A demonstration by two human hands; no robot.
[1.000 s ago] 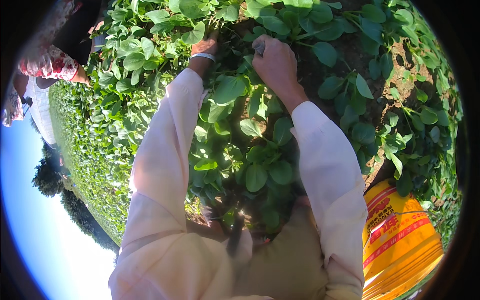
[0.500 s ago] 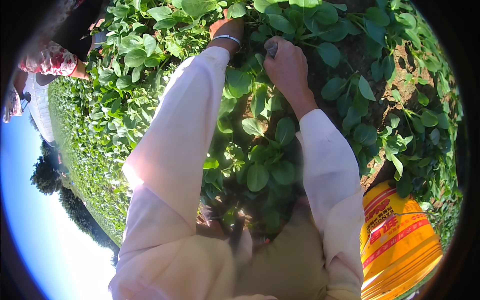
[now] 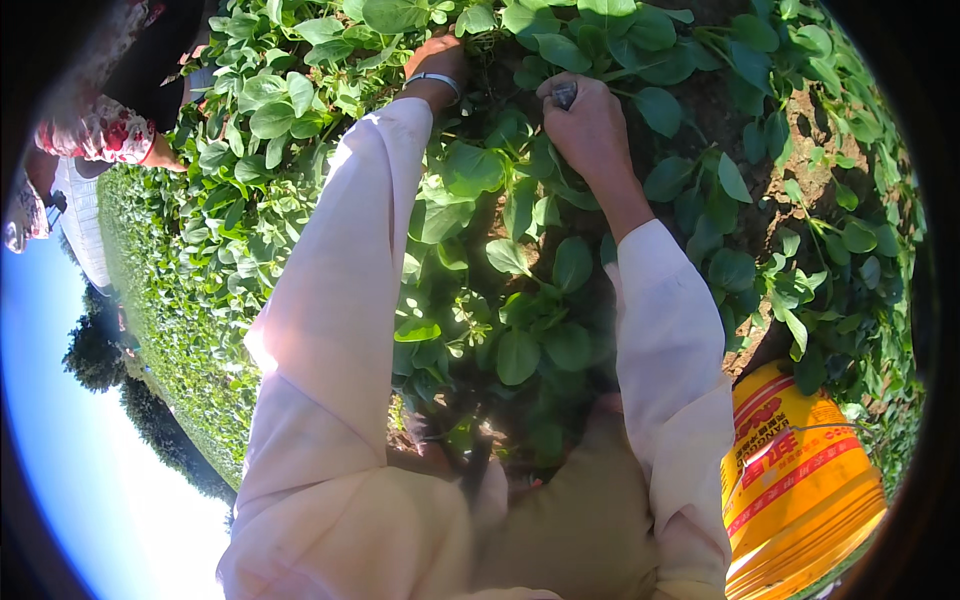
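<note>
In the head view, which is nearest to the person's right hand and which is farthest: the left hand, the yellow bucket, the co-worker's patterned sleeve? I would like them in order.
Measured from the right hand:
1. Left hand: nearest, just to its left, among the green leaves.
2. Co-worker's patterned sleeve: clearly farther, at the far left edge.
3. Yellow bucket: about as far, at the lower right beside the person's right arm; too close to rank against the sleeve.

Dense leaves (image 3: 470, 170) crowd hands; bare soil (image 3: 800, 130) free right.

Your right hand (image 3: 592, 128) grips a small dark tool (image 3: 565, 95) at the far side, its tip just showing above your closed fingers (image 3: 575, 110), among broad green leafy plants (image 3: 520, 270) over brown soil.
</note>
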